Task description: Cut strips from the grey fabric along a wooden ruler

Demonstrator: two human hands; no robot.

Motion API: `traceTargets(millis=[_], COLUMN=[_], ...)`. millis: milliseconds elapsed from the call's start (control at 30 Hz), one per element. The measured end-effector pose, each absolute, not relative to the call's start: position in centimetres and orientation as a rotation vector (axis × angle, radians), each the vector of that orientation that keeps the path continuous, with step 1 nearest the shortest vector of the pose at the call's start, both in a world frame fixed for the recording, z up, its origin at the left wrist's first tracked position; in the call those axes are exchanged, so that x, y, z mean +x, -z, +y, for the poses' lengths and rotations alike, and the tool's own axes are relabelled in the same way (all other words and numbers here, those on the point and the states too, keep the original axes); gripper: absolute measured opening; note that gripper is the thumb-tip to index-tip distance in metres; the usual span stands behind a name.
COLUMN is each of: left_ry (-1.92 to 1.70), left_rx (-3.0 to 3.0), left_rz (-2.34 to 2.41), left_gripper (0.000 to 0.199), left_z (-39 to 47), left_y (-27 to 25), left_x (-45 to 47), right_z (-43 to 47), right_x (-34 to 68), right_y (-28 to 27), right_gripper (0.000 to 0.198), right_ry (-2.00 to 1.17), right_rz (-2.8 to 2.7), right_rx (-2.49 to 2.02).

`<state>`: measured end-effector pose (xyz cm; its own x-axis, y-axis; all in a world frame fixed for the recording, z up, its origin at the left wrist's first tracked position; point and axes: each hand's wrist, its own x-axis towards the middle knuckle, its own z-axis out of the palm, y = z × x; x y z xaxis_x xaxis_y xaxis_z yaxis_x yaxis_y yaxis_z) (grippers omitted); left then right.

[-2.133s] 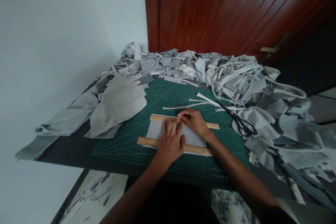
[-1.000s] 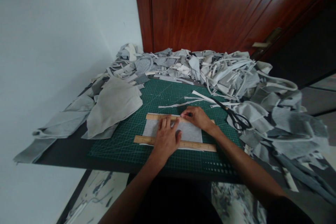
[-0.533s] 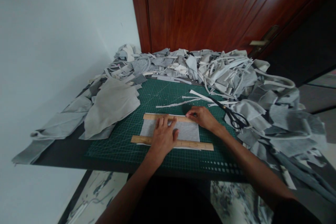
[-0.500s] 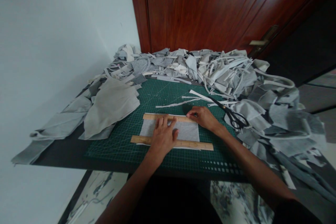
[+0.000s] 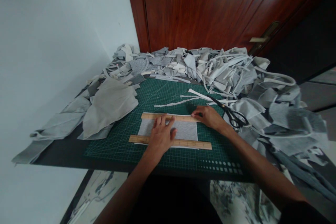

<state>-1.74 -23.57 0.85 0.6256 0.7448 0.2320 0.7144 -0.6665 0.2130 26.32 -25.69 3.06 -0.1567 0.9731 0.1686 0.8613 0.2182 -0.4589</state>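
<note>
Gray cloth [image 5: 185,130]: lying flat just below the middle of the frame, crossed by two wooden rulers.
Upper ruler [image 5: 183,118]: along the cloth's top edge.
Lower ruler [image 5: 190,144]: over the bottom edge, a thin strip of cloth showing beneath it.
Left hand [image 5: 160,134]: reaching across the lower ruler, fingers extended and pressing on the upper one, grasping nothing.
Right hand [image 5: 207,115]: thumb and index finger pinched together at the upper ruler's right end; cannot tell whether cloth is between them.
Green mat [image 5: 112,147]: beneath the cloth.
Black scissors [image 5: 228,110]: right of center, beside narrow pale strips [image 5: 169,104].
Scrap heap [image 5: 225,70]: along the back and right of the desk [image 5: 65,154].
Large pale piece [image 5: 110,106]: left.
Door [image 5: 196,10]: reddish brown, top.
</note>
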Motion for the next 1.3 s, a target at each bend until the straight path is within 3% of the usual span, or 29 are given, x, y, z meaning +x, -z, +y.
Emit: traceTargets(millis=[467,700,833,967,1300], left_ry=[-0.555,-0.621,-0.611,-0.611,-0.663], left_rx=[2.71,2.673,2.695,2.675,2.61], left_rz=[1.212,1.221,1.225,1.224,1.241], left_gripper=[0.049,0.051,0.054,0.057,0.043], left_z=[-23.9,-24.3,-24.6,-24.8,-25.0], left_y=[-0.3,0.1,0.3,0.4,0.4], left_x=[-2.0,-1.8,-2.0,-2.2,-2.1], right_z=[-26.8,-24.4,-21.4,-19.3,-17.1], right_x=[28.5,21.9,18.4,16.1,12.1], right_y=[-3.1,-3.9,-3.2,-2.7,-2.5], right_gripper=[0.014,0.017,0.015,0.016,0.016], right_ry=[-0.32,-0.765,-0.864,-0.881,-0.739], right_rz=[-2.037,-1.847,-1.829,-1.836,-1.935], right_rx=[-1.778,-1.454,-1.36,-1.345,-1.408])
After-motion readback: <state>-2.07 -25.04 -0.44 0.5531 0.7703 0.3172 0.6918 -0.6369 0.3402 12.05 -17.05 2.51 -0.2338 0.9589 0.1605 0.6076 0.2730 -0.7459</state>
